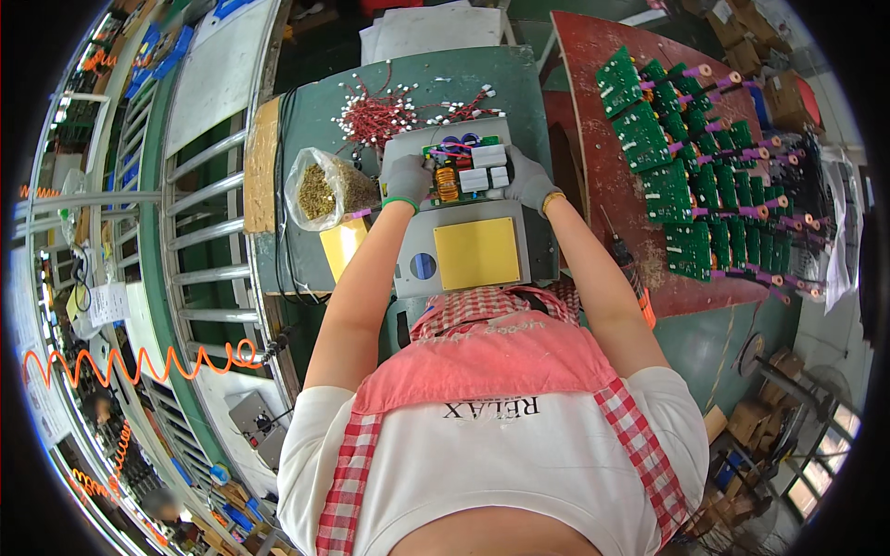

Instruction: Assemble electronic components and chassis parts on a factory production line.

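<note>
The circuit board faces up, long axis roughly left-to-right.

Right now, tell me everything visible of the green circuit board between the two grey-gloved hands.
The green circuit board is seen component side up, over a grey, metal-looking panel. A copper-coloured wound coil stands toward its left, white rectangular blocks at its right, and dark blue rounded parts along its far edge. The gloved left hand and right hand flank it; exact contact, and whether the board rests on the panel, cannot be made out.
</note>
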A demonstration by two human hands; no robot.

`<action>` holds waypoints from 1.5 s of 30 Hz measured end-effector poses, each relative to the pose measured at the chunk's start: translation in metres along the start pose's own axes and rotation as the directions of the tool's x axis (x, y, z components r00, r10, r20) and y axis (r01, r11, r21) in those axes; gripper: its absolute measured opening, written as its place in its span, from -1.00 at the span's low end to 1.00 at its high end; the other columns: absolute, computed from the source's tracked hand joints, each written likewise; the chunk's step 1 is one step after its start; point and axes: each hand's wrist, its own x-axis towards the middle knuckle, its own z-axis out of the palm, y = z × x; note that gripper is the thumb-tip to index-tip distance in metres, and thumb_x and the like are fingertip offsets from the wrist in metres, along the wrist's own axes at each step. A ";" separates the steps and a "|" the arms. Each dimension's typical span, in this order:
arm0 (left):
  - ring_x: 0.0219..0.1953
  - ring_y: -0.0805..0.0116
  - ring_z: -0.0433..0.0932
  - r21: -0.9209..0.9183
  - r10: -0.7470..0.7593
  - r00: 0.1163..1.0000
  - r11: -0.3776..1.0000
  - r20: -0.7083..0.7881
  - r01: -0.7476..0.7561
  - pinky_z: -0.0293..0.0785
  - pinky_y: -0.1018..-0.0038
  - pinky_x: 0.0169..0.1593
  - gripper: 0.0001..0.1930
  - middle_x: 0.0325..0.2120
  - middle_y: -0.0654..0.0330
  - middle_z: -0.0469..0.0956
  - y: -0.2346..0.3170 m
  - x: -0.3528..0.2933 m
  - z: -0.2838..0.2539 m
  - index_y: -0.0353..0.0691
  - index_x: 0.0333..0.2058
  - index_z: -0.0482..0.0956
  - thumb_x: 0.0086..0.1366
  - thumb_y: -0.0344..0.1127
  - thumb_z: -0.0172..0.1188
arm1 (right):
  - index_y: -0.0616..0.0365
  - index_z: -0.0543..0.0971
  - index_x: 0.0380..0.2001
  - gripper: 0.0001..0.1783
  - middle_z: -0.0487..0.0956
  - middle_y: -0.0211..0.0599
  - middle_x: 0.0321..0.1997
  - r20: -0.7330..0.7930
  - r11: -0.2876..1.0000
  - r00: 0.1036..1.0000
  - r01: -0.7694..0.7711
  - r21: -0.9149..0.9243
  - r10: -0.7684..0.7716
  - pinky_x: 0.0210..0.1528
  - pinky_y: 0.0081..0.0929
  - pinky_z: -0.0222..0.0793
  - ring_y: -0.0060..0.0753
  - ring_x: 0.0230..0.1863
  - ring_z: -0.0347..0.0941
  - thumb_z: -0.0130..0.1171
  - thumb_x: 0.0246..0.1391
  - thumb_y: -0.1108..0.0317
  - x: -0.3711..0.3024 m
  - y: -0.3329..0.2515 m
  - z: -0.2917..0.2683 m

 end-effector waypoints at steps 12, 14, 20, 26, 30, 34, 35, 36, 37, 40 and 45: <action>-0.25 0.24 0.59 -0.382 0.126 0.957 0.897 -0.260 -0.222 0.43 0.43 -0.11 -0.70 -0.32 0.02 0.61 -0.063 -0.079 -0.039 -0.34 -0.16 0.56 0.25 -0.25 0.07 | 0.17 0.41 -0.02 -0.56 0.47 -0.24 -0.05 -0.962 0.956 -0.115 0.192 0.223 0.247 -0.20 -0.49 0.40 -0.39 -0.20 0.47 0.23 0.03 0.30 -0.157 -0.008 -0.163; -0.32 0.35 0.55 -0.412 0.088 0.959 0.890 -0.268 -0.197 0.42 0.47 -0.17 -0.71 -0.40 0.09 0.60 -0.059 -0.105 -0.049 -0.40 -0.20 0.55 0.27 -0.27 0.06 | 0.17 0.43 -0.03 -0.59 0.49 -0.24 -0.07 -0.993 0.988 -0.097 0.144 0.048 0.062 -0.20 -0.49 0.40 -0.39 -0.24 0.48 0.19 0.07 0.27 -0.167 0.024 -0.198; -0.40 0.47 0.45 -0.602 0.201 0.971 0.762 -0.130 -0.238 0.37 0.54 -0.26 -0.77 -0.48 0.22 0.52 -0.038 -0.152 -0.056 -0.35 -0.26 0.56 0.28 -0.29 0.05 | 0.12 0.37 0.06 -0.61 0.57 -0.12 -0.23 -0.918 0.994 0.384 0.002 -0.109 -0.102 -0.24 -0.45 0.45 -0.34 -0.33 0.54 0.01 0.17 0.28 -0.105 0.034 -0.231; -0.36 0.35 0.53 -0.557 0.362 0.923 0.744 -0.127 -0.368 0.42 0.48 -0.23 -0.78 -0.40 0.12 0.57 -0.011 -0.186 -0.069 -0.33 -0.25 0.55 0.28 -0.29 0.08 | 0.15 0.41 -0.12 -0.78 0.56 0.00 -0.40 -0.818 0.977 0.546 0.005 -0.213 -0.181 -0.31 -0.21 0.43 0.04 -0.34 0.53 -0.08 0.18 0.38 -0.092 0.034 -0.218; -0.42 0.36 0.52 -0.417 0.503 0.855 0.755 -0.126 -0.506 0.42 0.51 -0.29 -0.81 -0.44 0.10 0.55 0.031 -0.204 -0.099 -0.33 -0.24 0.55 0.28 -0.34 0.08 | 0.22 0.42 -0.10 -0.76 0.57 -0.28 -0.43 -0.792 0.972 0.565 0.174 -0.160 -0.231 -0.47 -0.54 0.43 -0.50 -0.58 0.50 -0.12 0.19 0.47 -0.124 -0.022 -0.223; -0.40 0.27 0.55 -0.338 0.633 0.748 0.672 -0.201 -0.659 0.45 0.46 -0.28 -0.79 -0.40 0.10 0.54 0.069 -0.202 -0.108 -0.27 -0.19 0.54 0.28 -0.30 0.08 | 0.25 0.47 -0.27 -0.83 0.57 -0.27 -0.46 -0.804 0.929 0.557 0.371 0.016 -0.208 -0.47 -0.54 0.43 -0.48 -0.57 0.50 -0.06 0.16 0.41 -0.144 -0.065 -0.219; -0.27 0.16 0.56 -0.358 0.636 0.744 0.659 -0.204 -0.662 0.46 0.37 -0.16 -0.75 -0.30 0.05 0.54 0.084 -0.204 -0.112 -0.29 -0.12 0.49 0.29 -0.30 0.06 | 0.24 0.48 -0.27 -0.83 0.57 -0.28 -0.46 -0.785 0.889 0.504 0.441 -0.125 -0.361 -0.46 -0.54 0.43 -0.46 -0.57 0.50 -0.04 0.14 0.39 -0.149 -0.076 -0.208; -0.27 0.16 0.56 -0.360 0.641 0.740 0.654 -0.202 -0.665 0.46 0.37 -0.16 -0.75 -0.30 0.05 0.54 0.103 -0.208 -0.118 -0.29 -0.12 0.49 0.29 -0.30 0.06 | 0.22 0.48 -0.26 -0.82 0.57 -0.29 -0.46 -0.742 0.825 0.442 0.501 -0.262 -0.504 -0.46 -0.55 0.43 -0.45 -0.56 0.50 -0.02 0.13 0.37 -0.155 -0.090 -0.196; -0.20 0.08 0.54 -0.191 0.691 0.611 0.588 -0.387 -0.786 0.44 0.32 -0.10 -0.73 -0.24 0.01 0.53 0.125 -0.211 -0.124 -0.31 -0.09 0.46 0.30 -0.31 0.04 | 0.21 0.49 -0.26 -0.82 0.57 -0.30 -0.47 -0.710 0.778 0.404 0.537 -0.326 -0.577 -0.46 -0.55 0.43 -0.46 -0.56 0.50 -0.01 0.14 0.35 -0.165 -0.109 -0.185; -0.19 -0.01 0.51 0.076 0.722 0.330 0.467 -0.608 -0.881 0.42 0.29 -0.10 -0.68 -0.23 -0.05 0.52 0.161 -0.200 -0.125 -0.37 -0.04 0.42 0.32 -0.29 -0.01 | 0.20 0.48 -0.27 -0.80 0.57 -0.32 -0.47 -0.628 0.654 0.367 0.689 -0.312 -0.686 -0.49 -0.56 0.40 -0.53 -0.57 0.48 -0.03 0.18 0.31 -0.197 -0.166 -0.153; -0.34 0.01 0.53 -0.038 0.753 0.431 0.477 -0.496 -0.878 0.42 0.28 -0.23 -0.68 -0.36 -0.08 0.55 0.148 -0.207 -0.110 -0.43 -0.08 0.43 0.36 -0.28 -0.08 | 0.17 0.39 -0.15 -0.74 0.53 -0.30 -0.41 -0.591 0.660 0.728 0.638 0.398 -0.347 -0.40 -0.53 0.39 -0.53 -0.47 0.46 0.06 0.16 0.27 -0.215 -0.174 -0.103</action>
